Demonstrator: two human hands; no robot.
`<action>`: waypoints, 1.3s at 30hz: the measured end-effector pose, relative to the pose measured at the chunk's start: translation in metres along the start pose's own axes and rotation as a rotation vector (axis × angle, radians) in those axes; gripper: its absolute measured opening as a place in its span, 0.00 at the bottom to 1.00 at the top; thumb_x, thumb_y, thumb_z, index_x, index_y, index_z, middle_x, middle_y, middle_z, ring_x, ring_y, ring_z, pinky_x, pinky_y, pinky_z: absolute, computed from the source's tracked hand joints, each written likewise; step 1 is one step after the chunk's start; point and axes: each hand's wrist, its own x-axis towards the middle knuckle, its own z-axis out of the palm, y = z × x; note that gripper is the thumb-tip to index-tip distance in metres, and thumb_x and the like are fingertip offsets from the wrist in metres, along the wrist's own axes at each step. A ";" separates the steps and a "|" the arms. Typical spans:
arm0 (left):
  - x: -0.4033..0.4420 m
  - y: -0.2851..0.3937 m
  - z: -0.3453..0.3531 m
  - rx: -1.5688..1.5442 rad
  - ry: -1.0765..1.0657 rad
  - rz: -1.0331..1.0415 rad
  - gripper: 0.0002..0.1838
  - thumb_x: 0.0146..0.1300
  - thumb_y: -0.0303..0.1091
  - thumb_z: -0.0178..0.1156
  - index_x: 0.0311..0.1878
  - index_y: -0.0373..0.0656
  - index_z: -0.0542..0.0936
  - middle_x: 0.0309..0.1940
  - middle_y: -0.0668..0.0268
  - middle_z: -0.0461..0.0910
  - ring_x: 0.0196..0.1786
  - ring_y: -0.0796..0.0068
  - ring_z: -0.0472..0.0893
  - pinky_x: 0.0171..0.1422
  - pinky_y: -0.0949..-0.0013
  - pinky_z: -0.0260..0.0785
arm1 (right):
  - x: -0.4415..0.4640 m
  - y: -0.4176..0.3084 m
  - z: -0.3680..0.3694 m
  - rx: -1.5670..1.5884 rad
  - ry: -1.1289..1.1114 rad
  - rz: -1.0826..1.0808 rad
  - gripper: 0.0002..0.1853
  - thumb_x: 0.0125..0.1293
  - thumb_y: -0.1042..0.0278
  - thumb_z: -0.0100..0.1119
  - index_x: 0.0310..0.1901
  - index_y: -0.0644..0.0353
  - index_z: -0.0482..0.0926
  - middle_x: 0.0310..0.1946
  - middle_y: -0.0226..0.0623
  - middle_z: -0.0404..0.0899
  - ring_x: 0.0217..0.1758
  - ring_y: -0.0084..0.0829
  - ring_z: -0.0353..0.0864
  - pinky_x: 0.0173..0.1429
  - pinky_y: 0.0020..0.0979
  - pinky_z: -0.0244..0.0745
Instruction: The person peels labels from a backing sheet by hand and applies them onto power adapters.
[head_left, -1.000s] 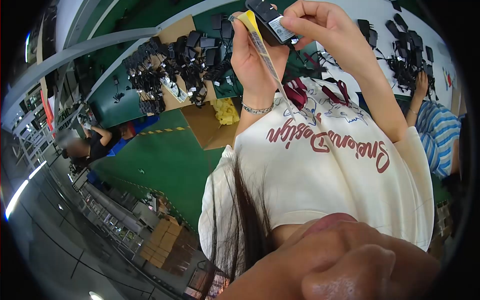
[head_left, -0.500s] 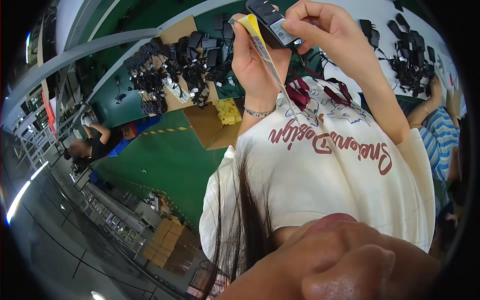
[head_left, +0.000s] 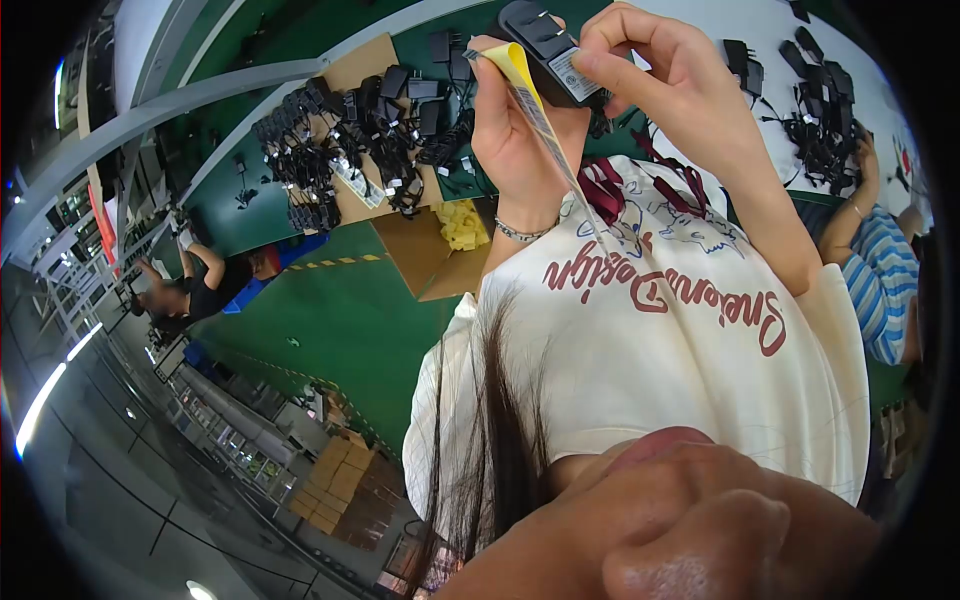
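A black power adapter (head_left: 538,32) with two flat prongs is held up between my hands, and a white printed label (head_left: 573,76) lies on its face. My left hand (head_left: 520,150), with a bracelet at the wrist, is closed round the adapter from below. Its fingers also hold a long label strip with yellow backing (head_left: 516,66), which hangs down towards my shirt. My right hand (head_left: 668,85) is closed, its thumb pressed on the label at the adapter's edge. Its other fingers are curled, partly hidden behind the adapter.
Many black adapters with cables (head_left: 300,150) lie on cardboard on the green table to the left. More adapters (head_left: 822,120) sit on the white surface at right, near a co-worker's arm (head_left: 862,185). A carton (head_left: 415,255) holds yellow paper scraps. Another person (head_left: 185,300) is far left.
My hands keep almost the same hold, with the thumb still on the label. The view has shifted slightly. The co-worker's hand at right has moved up towards the adapters.
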 end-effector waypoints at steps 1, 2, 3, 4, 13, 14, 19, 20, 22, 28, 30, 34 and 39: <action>0.000 0.000 -0.001 0.000 0.000 -0.001 0.16 0.83 0.54 0.41 0.54 0.54 0.71 0.59 0.66 0.77 0.64 0.69 0.75 0.71 0.53 0.64 | 0.000 0.000 0.000 -0.009 0.005 -0.001 0.04 0.73 0.73 0.64 0.42 0.63 0.79 0.34 0.26 0.79 0.32 0.13 0.75 0.36 0.18 0.72; 0.000 -0.001 -0.003 -0.023 -0.020 -0.005 0.17 0.83 0.54 0.42 0.54 0.54 0.71 0.59 0.66 0.77 0.63 0.69 0.75 0.70 0.53 0.64 | -0.001 0.000 0.000 -0.007 0.006 -0.001 0.04 0.73 0.73 0.64 0.42 0.63 0.79 0.34 0.26 0.79 0.32 0.13 0.75 0.36 0.18 0.72; 0.000 -0.003 -0.006 -0.046 -0.040 -0.007 0.17 0.83 0.55 0.42 0.54 0.54 0.71 0.59 0.66 0.77 0.63 0.69 0.75 0.70 0.53 0.64 | -0.001 -0.001 0.000 -0.010 0.006 -0.012 0.04 0.73 0.73 0.64 0.42 0.63 0.79 0.34 0.26 0.79 0.32 0.13 0.75 0.36 0.18 0.72; 0.001 -0.003 -0.008 -0.069 -0.060 -0.009 0.17 0.83 0.55 0.42 0.54 0.53 0.71 0.59 0.66 0.77 0.63 0.69 0.75 0.69 0.53 0.65 | -0.002 -0.001 0.000 -0.012 0.005 -0.024 0.04 0.73 0.73 0.64 0.42 0.63 0.79 0.34 0.26 0.79 0.32 0.13 0.75 0.36 0.18 0.72; -0.003 -0.002 0.003 0.012 -0.022 0.012 0.17 0.83 0.53 0.41 0.51 0.51 0.70 0.56 0.64 0.76 0.60 0.68 0.76 0.68 0.56 0.66 | 0.000 0.012 0.001 -0.087 0.029 -0.170 0.05 0.72 0.74 0.64 0.40 0.65 0.78 0.38 0.28 0.76 0.36 0.14 0.75 0.34 0.18 0.71; -0.002 -0.003 0.003 0.023 -0.021 0.028 0.16 0.83 0.53 0.41 0.50 0.51 0.69 0.56 0.64 0.76 0.60 0.68 0.76 0.67 0.56 0.66 | 0.004 0.019 0.001 -0.095 0.033 -0.200 0.05 0.72 0.74 0.64 0.40 0.65 0.78 0.38 0.28 0.76 0.36 0.14 0.75 0.34 0.18 0.71; -0.004 -0.005 -0.003 0.067 -0.032 0.066 0.15 0.83 0.51 0.41 0.48 0.50 0.68 0.54 0.63 0.76 0.58 0.69 0.75 0.66 0.58 0.67 | 0.051 0.060 0.001 0.253 -0.237 -1.244 0.06 0.70 0.74 0.65 0.40 0.65 0.78 0.40 0.29 0.74 0.37 0.14 0.75 0.35 0.17 0.71; -0.004 -0.005 -0.005 0.079 -0.041 0.070 0.15 0.83 0.51 0.41 0.48 0.50 0.68 0.54 0.63 0.76 0.58 0.69 0.75 0.66 0.58 0.67 | 0.050 0.059 0.002 0.250 -0.216 -1.271 0.06 0.70 0.74 0.66 0.39 0.65 0.78 0.40 0.29 0.74 0.37 0.15 0.75 0.35 0.17 0.71; -0.002 -0.008 -0.012 0.091 -0.052 0.092 0.15 0.83 0.50 0.42 0.48 0.50 0.68 0.54 0.62 0.76 0.58 0.68 0.76 0.66 0.58 0.68 | 0.053 0.056 0.006 0.246 -0.197 -1.297 0.06 0.70 0.74 0.66 0.39 0.65 0.77 0.39 0.30 0.74 0.37 0.15 0.75 0.35 0.17 0.71; -0.002 -0.001 0.009 -0.026 -0.020 0.038 0.15 0.83 0.50 0.44 0.47 0.50 0.69 0.54 0.62 0.76 0.60 0.68 0.76 0.66 0.58 0.68 | 0.008 0.016 0.015 0.218 0.150 -0.632 0.02 0.71 0.80 0.61 0.39 0.65 0.77 0.39 0.32 0.74 0.35 0.17 0.75 0.35 0.17 0.71; 0.020 0.000 -0.020 -0.081 -0.230 -0.023 0.14 0.82 0.50 0.46 0.46 0.50 0.70 0.55 0.57 0.76 0.59 0.62 0.76 0.64 0.57 0.70 | -0.005 0.014 0.008 0.245 0.210 -0.184 0.02 0.71 0.81 0.60 0.40 0.65 0.78 0.39 0.32 0.74 0.35 0.18 0.75 0.35 0.17 0.71; 0.021 0.003 -0.020 -0.247 -0.426 -0.149 0.14 0.80 0.49 0.48 0.43 0.51 0.73 0.59 0.48 0.76 0.60 0.49 0.76 0.61 0.52 0.73 | -0.003 0.035 -0.007 -0.057 0.118 -0.560 0.03 0.71 0.83 0.58 0.41 0.65 0.78 0.40 0.35 0.75 0.36 0.19 0.76 0.35 0.16 0.71; 0.005 0.003 0.006 -0.372 -0.033 -0.192 0.14 0.81 0.48 0.47 0.42 0.51 0.73 0.61 0.46 0.75 0.62 0.46 0.75 0.64 0.50 0.74 | -0.004 0.052 -0.024 -0.312 -0.019 -0.699 0.04 0.72 0.76 0.59 0.44 0.65 0.80 0.45 0.38 0.76 0.43 0.29 0.78 0.46 0.27 0.76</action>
